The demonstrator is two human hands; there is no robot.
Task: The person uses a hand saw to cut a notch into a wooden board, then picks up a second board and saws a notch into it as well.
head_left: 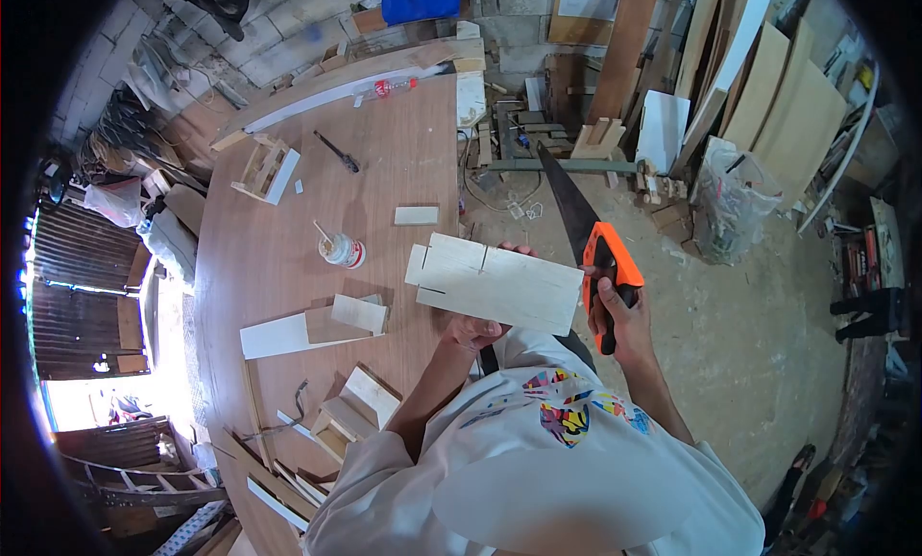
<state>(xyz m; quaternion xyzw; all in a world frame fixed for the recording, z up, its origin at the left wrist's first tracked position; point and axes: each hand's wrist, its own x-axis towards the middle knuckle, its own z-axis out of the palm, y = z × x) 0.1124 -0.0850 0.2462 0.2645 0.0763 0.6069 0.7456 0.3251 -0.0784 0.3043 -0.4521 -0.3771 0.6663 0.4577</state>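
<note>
My left hand (477, 331) grips a pale wooden board (509, 285) from below, with fingertips showing past its far edge. The board has several dark slots or lines near its left end and along its far edge. In my right hand (622, 318) is a handsaw (615, 258) with an orange and black handle, fingers wrapped round the grip. Its dark blade points up and away to the left, beyond the board's right end. The board hangs over the right edge of the brown table (288, 268).
On the table are a glue jar (342, 250) with a stick in it, a small white block (416, 215), a screwdriver-like tool (337, 153), a plastic bottle (395, 87) and several wooden pieces (360, 313). A clear bag (735, 201) and leaning planks (768, 95) stand at the right.
</note>
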